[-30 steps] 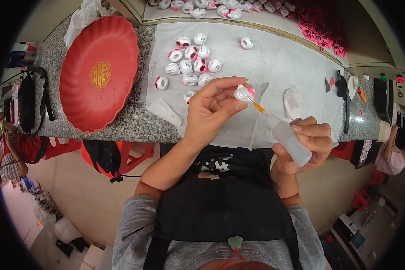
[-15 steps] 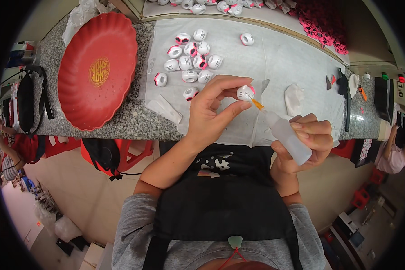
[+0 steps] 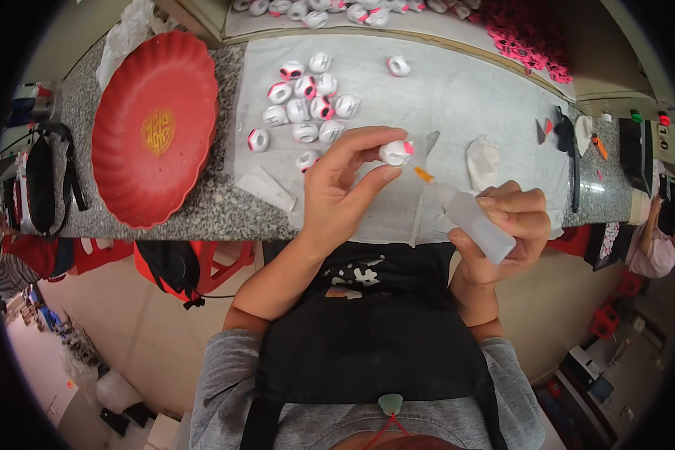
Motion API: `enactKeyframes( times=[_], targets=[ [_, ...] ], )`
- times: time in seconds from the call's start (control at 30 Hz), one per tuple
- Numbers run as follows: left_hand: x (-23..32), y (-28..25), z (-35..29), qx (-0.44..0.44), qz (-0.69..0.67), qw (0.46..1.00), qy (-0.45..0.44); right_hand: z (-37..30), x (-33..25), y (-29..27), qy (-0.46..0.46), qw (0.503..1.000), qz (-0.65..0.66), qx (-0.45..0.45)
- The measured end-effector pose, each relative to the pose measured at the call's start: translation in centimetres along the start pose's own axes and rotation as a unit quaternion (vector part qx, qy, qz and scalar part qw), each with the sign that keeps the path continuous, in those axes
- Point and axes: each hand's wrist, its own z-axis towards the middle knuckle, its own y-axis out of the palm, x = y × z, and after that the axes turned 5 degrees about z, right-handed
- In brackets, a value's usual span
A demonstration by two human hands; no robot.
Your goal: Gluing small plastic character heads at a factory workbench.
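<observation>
Between the thumb and fingers of my left hand (image 3: 345, 180) is a small rounded white piece with pink patches (image 3: 395, 153). My right hand (image 3: 506, 229) is wrapped round a translucent squeeze bottle (image 3: 481, 225) with an orange nozzle (image 3: 423, 175). The nozzle points up and left at the white piece, a short gap apart from it. Beyond my left hand, several similar white and pink pieces (image 3: 298, 111) lie in a loose group on the white covering sheet (image 3: 457, 90). One more piece (image 3: 399, 66) lies apart from them, farther right.
A large red scalloped tray (image 3: 127, 180) stands at the left on the granite counter (image 3: 229, 202). On the back shelf are more white pieces (image 3: 315, 19) and a heap of pink parts (image 3: 521, 37). A crumpled white cloth (image 3: 483, 161) lies right of the middle.
The nozzle tip, which was at the white piece, is now apart from it. My left hand has shifted slightly left and turned the piece, showing its pink side to the right.
</observation>
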Motion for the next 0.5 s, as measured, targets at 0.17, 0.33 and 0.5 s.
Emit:
enactKeyframes(
  times=[0.17, 0.33, 0.5],
  targets=[
    [0.3, -0.3, -0.1, 0.057, -0.069, 0.996, -0.022, 1.4, 2.3, -2.3, 0.085, 0.994, 0.053, 0.044],
    [0.3, -0.5, -0.3, 0.074, -0.084, 0.993, -0.031, 6.3, 6.7, -5.0, 0.270, 0.960, 0.050, -0.062],
    [0.4, 0.0, 0.1, 0.065, -0.082, 0.994, -0.025, 11.6, 14.7, -8.5, 0.147, 0.969, -0.183, -0.075]
  ],
)
